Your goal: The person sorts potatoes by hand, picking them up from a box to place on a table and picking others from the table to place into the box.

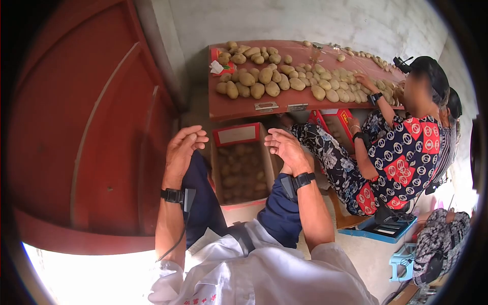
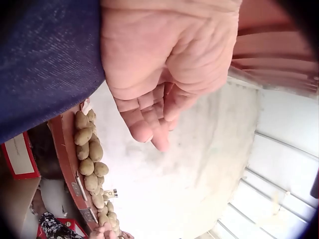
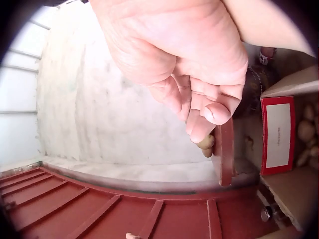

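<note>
Both hands empty and idle over the knees. Left hand [image 1: 184, 147] rests on the left thigh, fingers loosely curled, holding nothing; the left wrist view shows a bare palm. Right hand [image 1: 285, 147] hangs above the right knee, fingers relaxed and half bent, also bare in the right wrist view. Between the knees, just below both hands, stands an open box [image 1: 240, 168] part-filled with potatoes; its far flap [image 1: 237, 134] carries a pale panel in a red border, print too blurred to read. Judged risks: the box sits tight between the legs, so a knee shifting could tip it or bruise the potatoes [image 1: 239, 173] inside; a potato dropped in from hand height could mark the ones below. Beyond the box, a red table [image 1: 239, 107] holds a wide spread of loose potatoes [image 1: 264, 76], some close to the near edge, and a careless reach could likely roll one onto the floor. A second person [image 1: 401, 152] in a patterned top sits at the right, one hand among the table potatoes; two people reaching into the same pile might collide. A red carton [image 1: 335, 124] under the table shows yellow lettering, not legible. Red characters on the white shirt [image 1: 239, 277] hem are too small to read.
</note>
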